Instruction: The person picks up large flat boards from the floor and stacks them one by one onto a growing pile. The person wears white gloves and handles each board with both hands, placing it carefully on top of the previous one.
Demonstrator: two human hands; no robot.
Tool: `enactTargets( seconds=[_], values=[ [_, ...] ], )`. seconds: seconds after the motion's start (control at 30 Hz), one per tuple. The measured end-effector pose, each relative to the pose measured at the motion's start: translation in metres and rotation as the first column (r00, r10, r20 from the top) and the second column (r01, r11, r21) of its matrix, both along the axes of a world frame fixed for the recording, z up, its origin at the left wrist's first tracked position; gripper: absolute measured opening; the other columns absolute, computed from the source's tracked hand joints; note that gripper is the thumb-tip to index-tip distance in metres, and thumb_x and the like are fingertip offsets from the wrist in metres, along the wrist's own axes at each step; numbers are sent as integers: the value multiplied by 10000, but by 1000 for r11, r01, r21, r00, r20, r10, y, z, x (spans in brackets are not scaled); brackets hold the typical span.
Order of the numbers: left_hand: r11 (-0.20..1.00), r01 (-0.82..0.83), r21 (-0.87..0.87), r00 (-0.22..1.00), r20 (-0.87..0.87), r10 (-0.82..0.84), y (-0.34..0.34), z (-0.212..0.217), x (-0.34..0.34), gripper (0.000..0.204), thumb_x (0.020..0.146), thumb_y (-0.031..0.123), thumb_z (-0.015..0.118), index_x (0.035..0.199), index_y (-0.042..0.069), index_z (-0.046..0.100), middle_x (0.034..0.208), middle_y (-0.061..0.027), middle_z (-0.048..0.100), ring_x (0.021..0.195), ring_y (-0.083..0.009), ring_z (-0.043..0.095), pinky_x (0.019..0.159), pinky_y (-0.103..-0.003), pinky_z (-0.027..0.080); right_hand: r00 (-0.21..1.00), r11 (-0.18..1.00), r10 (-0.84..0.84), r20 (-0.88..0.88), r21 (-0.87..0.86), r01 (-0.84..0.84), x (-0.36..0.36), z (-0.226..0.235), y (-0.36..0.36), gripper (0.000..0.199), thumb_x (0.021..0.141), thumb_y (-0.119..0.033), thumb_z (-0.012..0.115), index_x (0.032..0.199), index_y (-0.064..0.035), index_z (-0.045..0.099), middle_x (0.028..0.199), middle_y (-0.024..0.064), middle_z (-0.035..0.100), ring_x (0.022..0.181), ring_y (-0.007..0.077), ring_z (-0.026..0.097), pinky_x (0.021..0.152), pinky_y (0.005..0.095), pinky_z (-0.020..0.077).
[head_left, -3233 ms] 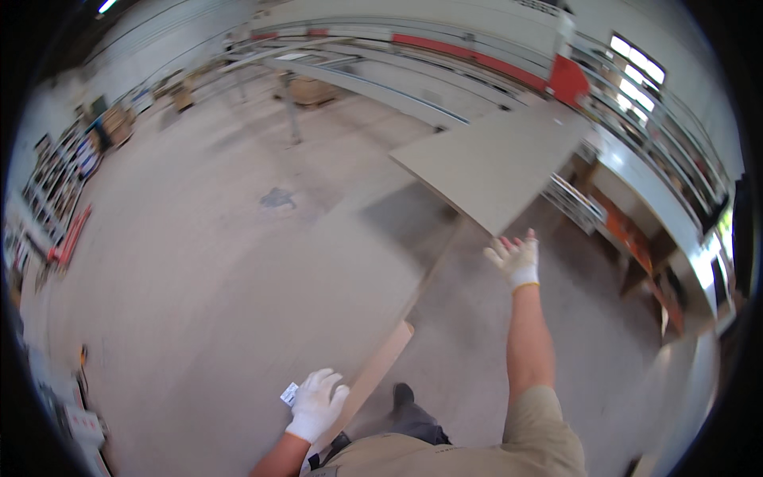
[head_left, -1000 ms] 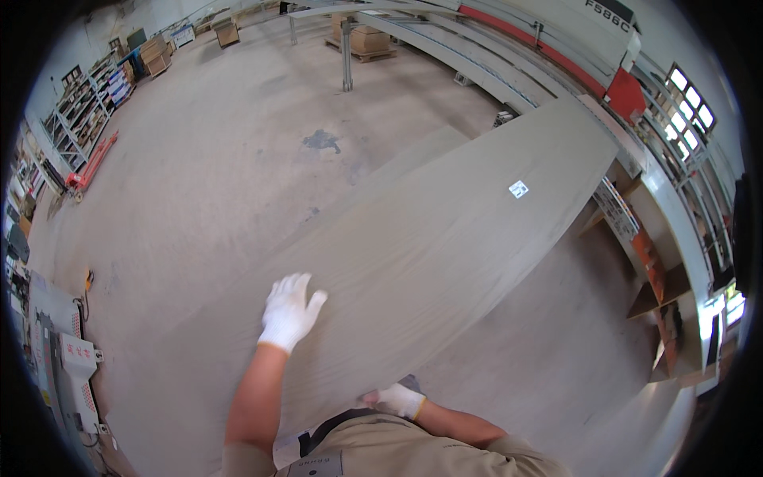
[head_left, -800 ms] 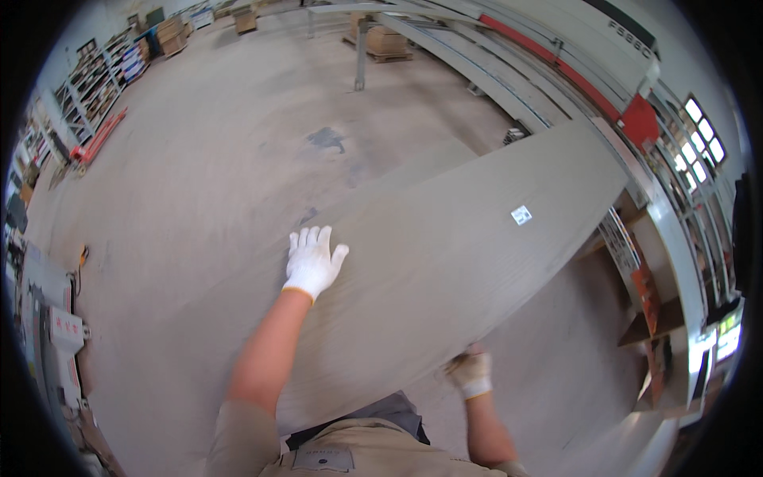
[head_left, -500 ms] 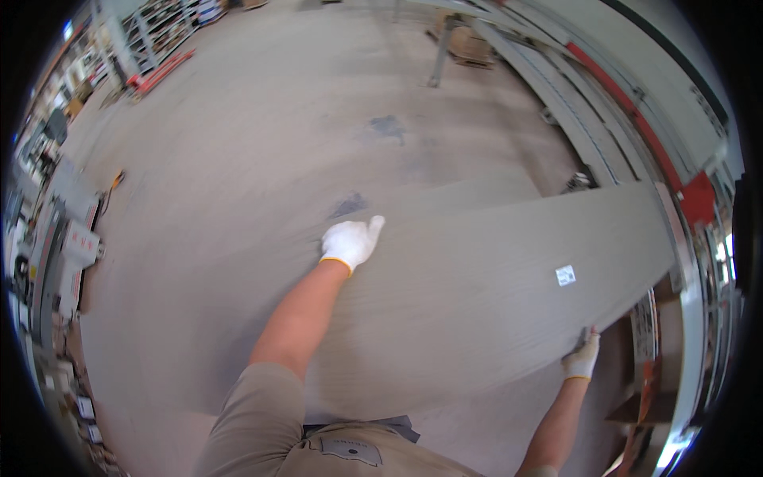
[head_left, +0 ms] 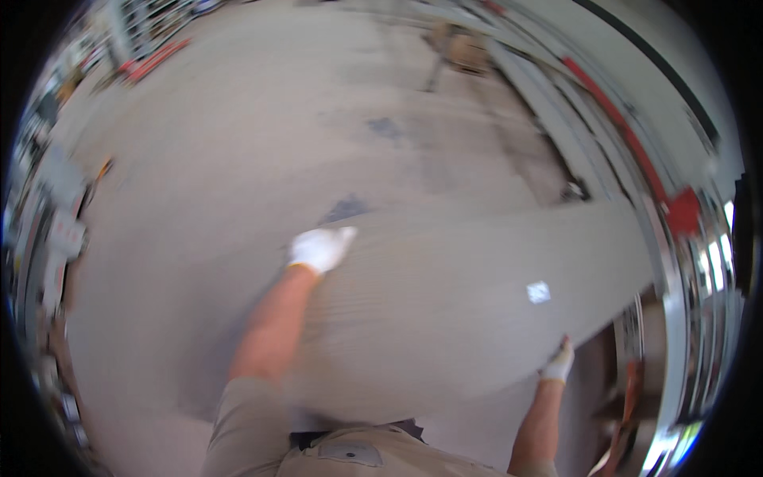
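A large, flat grey-brown board (head_left: 445,310) with faint wood grain spans the space before me, its right end beside the machine's edge. A small white label (head_left: 538,292) is stuck on its face. My left hand (head_left: 320,250), in a white glove with a yellow cuff, is closed over the board's far edge. Lower right, my right hand (head_left: 558,363), gloved alike, grips the board's near edge; its fingers are partly hidden beneath. The picture is blurred by motion.
Along the right runs a long machine with a pale rail (head_left: 548,119) and a red bracket (head_left: 682,211). Grey equipment (head_left: 63,234) lines the left side. Farther back are a red pallet jack (head_left: 159,60), shelving (head_left: 159,24) and a brown stack on a pallet (head_left: 465,52).
Both hands and the board have shifted left in view, the right hand also slightly down. The surroundings have shifted a little too. Both hands keep their hold on the board.
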State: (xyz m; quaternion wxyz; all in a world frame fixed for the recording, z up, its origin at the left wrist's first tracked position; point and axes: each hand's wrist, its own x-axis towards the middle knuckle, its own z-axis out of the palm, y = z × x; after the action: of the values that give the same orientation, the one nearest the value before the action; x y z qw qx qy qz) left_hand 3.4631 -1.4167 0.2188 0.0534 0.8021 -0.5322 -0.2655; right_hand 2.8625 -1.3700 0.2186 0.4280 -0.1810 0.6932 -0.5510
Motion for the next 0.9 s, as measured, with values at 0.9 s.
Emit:
enactTargets(
  seconds=[0.9],
  values=[
    [982, -82, -173, 895, 420, 149, 285, -29, 347, 789, 1055, 570, 276, 878, -51, 730, 973, -304, 694, 924, -486, 659, 856, -570, 493, 861, 999, -27, 508, -12, 38, 328, -97, 146, 287, 957, -227, 648, 1184, -59, 593, 1124, 97, 637, 1041, 289, 604, 929, 463, 498]
  ],
)
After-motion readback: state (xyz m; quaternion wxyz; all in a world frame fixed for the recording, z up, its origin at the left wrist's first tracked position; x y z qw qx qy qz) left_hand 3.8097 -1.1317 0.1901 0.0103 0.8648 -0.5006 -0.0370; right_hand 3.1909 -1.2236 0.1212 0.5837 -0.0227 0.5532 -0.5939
